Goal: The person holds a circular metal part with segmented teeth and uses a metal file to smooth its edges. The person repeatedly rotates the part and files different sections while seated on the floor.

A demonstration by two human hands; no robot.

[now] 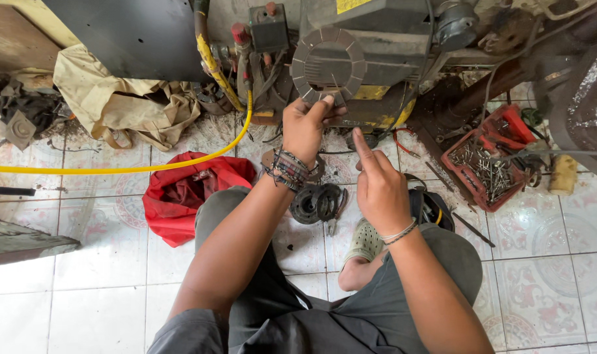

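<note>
Left hand is gripping the round finned cover on the engine.
Right hand is hovering loosely curled and empty, forefinger out; best steadying the cover's rim squarely, I'd say.

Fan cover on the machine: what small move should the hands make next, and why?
Probably bring the right hand up to the fan cover. Only the left hand touches its lower edge; the right one hovers below, forefinger raised and holding nothing.

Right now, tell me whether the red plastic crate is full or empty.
Partly full: the red plastic crate holds a heap of metal nails.
</note>
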